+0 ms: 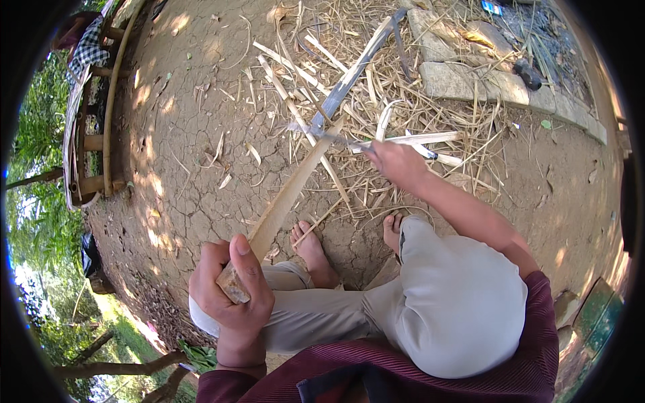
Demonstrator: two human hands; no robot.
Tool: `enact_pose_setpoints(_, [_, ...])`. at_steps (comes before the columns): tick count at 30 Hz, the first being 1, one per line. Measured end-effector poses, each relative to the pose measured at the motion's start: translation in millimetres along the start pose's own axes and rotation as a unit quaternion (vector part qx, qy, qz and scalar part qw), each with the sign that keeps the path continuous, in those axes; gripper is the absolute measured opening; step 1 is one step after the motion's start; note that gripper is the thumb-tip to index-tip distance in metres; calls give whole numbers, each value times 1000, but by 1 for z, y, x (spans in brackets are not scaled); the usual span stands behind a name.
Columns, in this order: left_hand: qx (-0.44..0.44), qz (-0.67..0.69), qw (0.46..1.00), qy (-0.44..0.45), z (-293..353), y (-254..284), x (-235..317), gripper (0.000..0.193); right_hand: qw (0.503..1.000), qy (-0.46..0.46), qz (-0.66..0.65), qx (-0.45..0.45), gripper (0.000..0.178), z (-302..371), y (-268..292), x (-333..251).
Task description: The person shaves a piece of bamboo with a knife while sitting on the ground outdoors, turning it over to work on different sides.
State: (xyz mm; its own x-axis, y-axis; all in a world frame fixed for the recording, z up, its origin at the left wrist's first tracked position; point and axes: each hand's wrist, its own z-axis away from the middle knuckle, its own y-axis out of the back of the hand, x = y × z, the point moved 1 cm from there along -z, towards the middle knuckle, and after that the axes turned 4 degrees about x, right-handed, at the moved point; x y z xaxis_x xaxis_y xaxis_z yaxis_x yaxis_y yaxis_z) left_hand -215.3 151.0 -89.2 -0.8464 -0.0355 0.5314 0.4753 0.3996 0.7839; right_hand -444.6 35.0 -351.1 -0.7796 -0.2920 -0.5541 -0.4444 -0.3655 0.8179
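Observation:
A long, pale wooden slat (290,191) slants away from me, from beside my left knee to the litter of shavings. Its near end is gripped in my left hand (232,285), fingers wrapped round it and thumb on top. My right hand (402,164) is closed round a knife (348,140), whose handle is mostly hidden in the fist. The blade, smeared by motion, lies across the slat's far end. Close to that end is a dark grey length of wood (349,84), which runs on to the upper right.
Shavings and split strips (430,121) cover the cracked earth ahead. Pale blocks (470,84) edge an ashy patch at the upper right. My bare feet (314,254) rest below the slat. A bamboo bench (97,142) stands at the left, with a person in checked cloth (89,50) there.

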Motion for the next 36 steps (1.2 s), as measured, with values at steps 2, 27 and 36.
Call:
enact_pose_setpoints(2, [2, 9, 1000, 5, -2, 0, 0, 31, 996, -82, 11, -36, 44, -9, -9, 24])
enact_pose_setpoints(27, [53, 8, 998, 45, -8, 0, -8, 39, 989, -81, -108, -57, 36, -11, 3, -20])
enact_pose_setpoints(36, [55, 14, 998, 32, -12, -3, -2, 39, 990, -107, 36, -89, 30, -23, -58, 76])
